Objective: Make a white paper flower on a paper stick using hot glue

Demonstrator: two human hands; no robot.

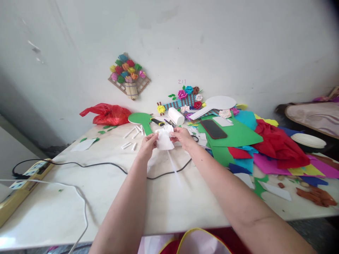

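A small white piece of thin paper (164, 139) is stretched between my two hands over the middle of the table. My left hand (150, 144) pinches its left edge, and my right hand (182, 137) is closed on its right side. Below the paper, a pale translucent strip (173, 164) points toward the table's front; whether it touches the paper I cannot tell. Just left lie several short white rolls (127, 145). Behind my hands are a green paddle-shaped piece (140, 119), a yellow-and-black cutter (157, 122) and a white roll (176, 116). Part of a black scissors handle (195, 138) shows beside my right hand.
On the right, a phone (214, 129) rests on green sheets (238, 135), near red cloth-like material (282, 144) and coloured scraps. A red plastic bag (108, 114) sits back left. A black cable (92, 162) crosses from the power strip (26, 183). Craft flowers (128, 72) hang on the wall.
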